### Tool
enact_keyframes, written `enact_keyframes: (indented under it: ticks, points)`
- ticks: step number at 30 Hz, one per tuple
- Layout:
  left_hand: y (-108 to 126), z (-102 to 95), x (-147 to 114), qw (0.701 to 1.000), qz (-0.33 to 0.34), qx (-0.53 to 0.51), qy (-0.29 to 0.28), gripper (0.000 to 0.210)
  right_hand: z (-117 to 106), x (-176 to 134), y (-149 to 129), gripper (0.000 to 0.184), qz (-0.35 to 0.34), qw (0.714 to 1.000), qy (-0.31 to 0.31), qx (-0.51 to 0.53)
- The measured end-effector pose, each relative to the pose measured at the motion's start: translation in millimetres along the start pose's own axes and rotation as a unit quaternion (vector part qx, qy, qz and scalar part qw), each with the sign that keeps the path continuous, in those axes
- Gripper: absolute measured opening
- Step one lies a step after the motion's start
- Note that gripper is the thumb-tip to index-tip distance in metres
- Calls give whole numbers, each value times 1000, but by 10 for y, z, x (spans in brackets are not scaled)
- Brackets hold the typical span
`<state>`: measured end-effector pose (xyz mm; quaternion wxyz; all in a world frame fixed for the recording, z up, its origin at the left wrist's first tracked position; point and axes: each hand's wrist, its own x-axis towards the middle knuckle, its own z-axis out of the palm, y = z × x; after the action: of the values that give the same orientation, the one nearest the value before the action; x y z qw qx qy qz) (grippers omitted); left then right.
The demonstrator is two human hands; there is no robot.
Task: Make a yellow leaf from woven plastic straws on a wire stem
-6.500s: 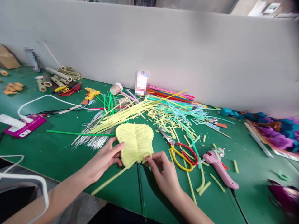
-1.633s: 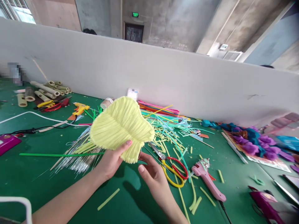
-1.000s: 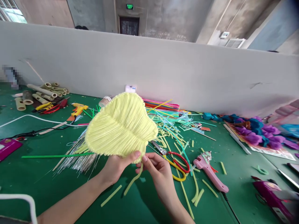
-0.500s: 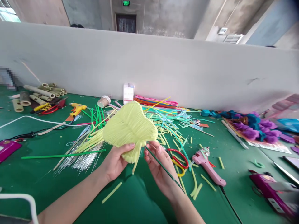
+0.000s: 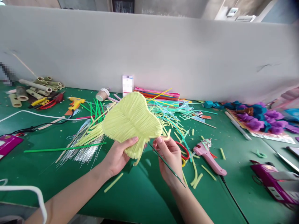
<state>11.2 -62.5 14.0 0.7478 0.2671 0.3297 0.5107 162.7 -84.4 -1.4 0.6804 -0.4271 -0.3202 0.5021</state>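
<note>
A pale yellow leaf [image 5: 130,121] made of rows of fuzzy pipe cleaner is held up over the table. My left hand [image 5: 118,157] is closed on its lower left lobe, thumb in front and fingers hidden behind. At the lower right edge, my right hand [image 5: 171,158] pinches a short yellow pipe cleaner end [image 5: 167,136] between thumb and forefinger. A dark green stem [image 5: 167,165] runs from the leaf's base down across the right palm and wrist. Behind that hand, partly covered, lie scissors [image 5: 184,151] with red and yellow handles.
A pink glue gun [image 5: 211,157] with a cord lies right, beside a purple device [image 5: 272,183]. Wires [image 5: 81,149] and pipe cleaner scraps lie behind the hands. Bamboo pieces [image 5: 39,88], pliers [image 5: 52,101] and a yellow glue gun [image 5: 76,102] sit left. A partition [image 5: 149,53] stands behind.
My right hand has moved up and right from beside the stem to the leaf's right edge, now pinching a yellow pipe cleaner end. The left hand keeps its hold. The view tilts down slightly.
</note>
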Motion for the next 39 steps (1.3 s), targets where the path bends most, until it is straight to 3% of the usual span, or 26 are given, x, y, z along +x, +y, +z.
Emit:
enact_keyframes:
  ticks: [7, 14, 17, 20, 22, 26, 32, 39]
  points:
    - [-26, -17, 16, 1000, -1, 8, -2, 58, 8, -26, 44, 20, -2, 1000, -11, 19]
    - [0, -25, 47, 1000, -8, 0, 12, 57, -23, -3, 85, 26, -3, 999, 21, -43]
    - [30, -29, 44, 1000, -8, 20, -1, 58, -103, 30, 82, 26, -71, 988, 12, -133]
    - [46, -33, 32, 999, 9, 50, -16, 58, -178, 43, 72, 19, -176, 948, -5, -265]
    - [49, -39, 26, 998, 19, 59, -19, 58, -212, 44, 64, 9, -199, 933, -24, -298]
    - [56, -60, 21, 999, 26, 39, -7, 61, -261, 45, 40, 6, -179, 936, -95, -287]
    - [88, -63, 25, 1000, -11, 21, -14, 67, -339, 39, -13, 8, -188, 929, -90, -305]
    - [109, -52, 31, 993, 61, 100, -26, 62, -326, -51, -197, 19, -62, 934, -119, -330]
